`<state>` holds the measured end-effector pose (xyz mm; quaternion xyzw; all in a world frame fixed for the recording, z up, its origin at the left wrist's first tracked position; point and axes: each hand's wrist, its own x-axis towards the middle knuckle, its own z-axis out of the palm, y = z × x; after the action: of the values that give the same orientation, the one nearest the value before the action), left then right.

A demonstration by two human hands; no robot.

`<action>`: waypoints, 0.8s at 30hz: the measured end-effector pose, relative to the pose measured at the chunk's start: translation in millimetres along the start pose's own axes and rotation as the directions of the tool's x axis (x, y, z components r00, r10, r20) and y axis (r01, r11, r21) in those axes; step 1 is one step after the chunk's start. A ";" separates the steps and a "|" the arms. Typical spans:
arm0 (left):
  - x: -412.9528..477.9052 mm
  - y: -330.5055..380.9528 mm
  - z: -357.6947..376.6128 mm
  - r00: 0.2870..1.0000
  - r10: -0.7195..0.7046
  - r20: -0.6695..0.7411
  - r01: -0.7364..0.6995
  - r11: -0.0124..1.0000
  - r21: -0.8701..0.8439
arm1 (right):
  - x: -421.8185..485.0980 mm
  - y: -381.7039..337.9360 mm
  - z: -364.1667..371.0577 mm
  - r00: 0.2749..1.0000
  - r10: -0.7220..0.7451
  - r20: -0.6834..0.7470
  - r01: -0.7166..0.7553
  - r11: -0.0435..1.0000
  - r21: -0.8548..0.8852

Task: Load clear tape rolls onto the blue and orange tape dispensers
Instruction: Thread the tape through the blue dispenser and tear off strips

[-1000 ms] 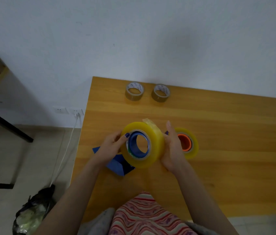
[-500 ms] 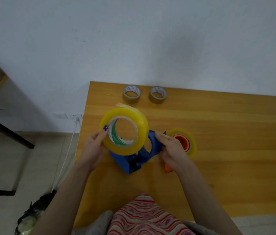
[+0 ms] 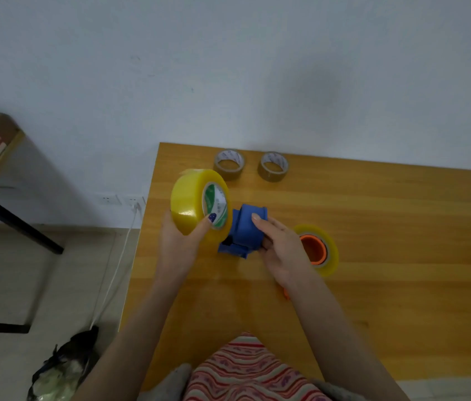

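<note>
My left hand grips a big yellowish clear tape roll and holds it on edge above the table's left side, its green-and-white core facing right. Just right of it, my right hand holds the blue tape dispenser, fingers over its round hub. The roll is off the hub, with a small gap between them. The orange tape dispenser lies on the table behind my right hand with a clear tape roll around its hub.
Two small brown tape rolls lie at the far edge of the wooden table. The table's left edge is close to my left hand. On the floor lie a dark bag and a white cable.
My left hand pulled the clear roll off the blue dispenser's hub, moved it left and turned its core to the right. My right hand took hold of the blue dispenser and tilted it upright.
</note>
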<state>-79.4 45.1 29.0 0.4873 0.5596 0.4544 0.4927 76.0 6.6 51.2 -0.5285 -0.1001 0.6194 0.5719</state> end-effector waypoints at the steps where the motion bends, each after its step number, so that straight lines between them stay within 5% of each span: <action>1: -3.4 -2.1 4.0 1.000 -0.002 0.030 0.001 1.000 0.010 | 0.0 0.3 2.2 1.000 -0.006 0.014 0.006 1.000 0.010; 8: -13.1 -10.6 23.4 0.980 0.016 0.198 -0.038 0.993 0.107 | -2.4 0.3 5.8 0.998 -0.027 0.065 0.030 0.999 -0.045; 24: -20.8 -12.4 31.0 0.964 0.198 0.180 -0.222 0.967 0.127 | -1.4 -9.0 19.6 0.999 -0.037 0.014 0.038 0.993 -0.109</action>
<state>-48.9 23.9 15.8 0.6150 0.4936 0.4200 0.4492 66.1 17.8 66.8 -0.5532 -0.1472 0.6055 0.5530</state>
